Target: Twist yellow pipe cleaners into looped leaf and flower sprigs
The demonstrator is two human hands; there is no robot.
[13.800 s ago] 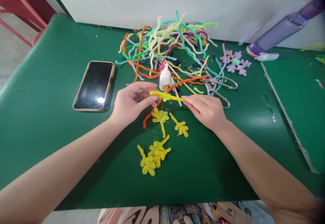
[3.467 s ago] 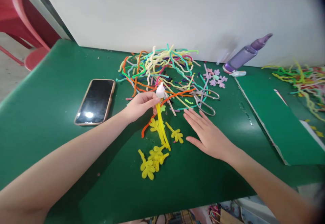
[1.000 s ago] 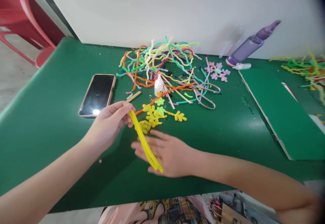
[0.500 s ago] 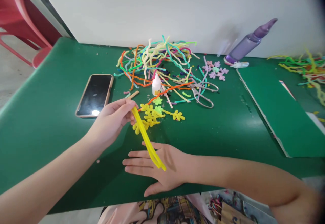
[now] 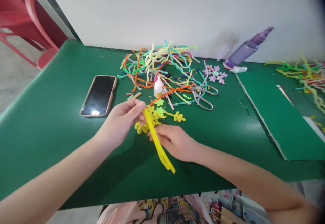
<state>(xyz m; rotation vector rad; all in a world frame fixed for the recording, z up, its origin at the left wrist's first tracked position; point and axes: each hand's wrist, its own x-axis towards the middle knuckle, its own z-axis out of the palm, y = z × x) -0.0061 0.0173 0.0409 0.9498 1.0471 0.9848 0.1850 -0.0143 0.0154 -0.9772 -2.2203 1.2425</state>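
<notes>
My left hand (image 5: 128,117) pinches one end of a small bundle of yellow pipe cleaners (image 5: 159,147), which hangs down toward the table's near edge. Curled around the middle of that bundle are the fingers of my right hand (image 5: 176,141); part of its grip is hidden behind the strands. Just beyond both hands lie yellow pipe-cleaner leaf sprigs (image 5: 179,116), partly covered by my left fingers. Two light green pipe-cleaner flowers (image 5: 159,102) rest above them, beside a long orange pipe cleaner (image 5: 172,91).
A phone (image 5: 99,95) lies left. Behind are a tangled pipe-cleaner pile (image 5: 162,59), a small white bottle (image 5: 158,87), scissors (image 5: 203,93) and lilac flowers (image 5: 215,75). A purple bottle (image 5: 241,53) leans by the wall. At right lie a green board (image 5: 279,115) and more pipe cleaners (image 5: 308,76).
My right hand has risen from lying spread on the table and curled its fingers at the yellow bundle. My left hand, still pinching the bundle, has shifted slightly right.
</notes>
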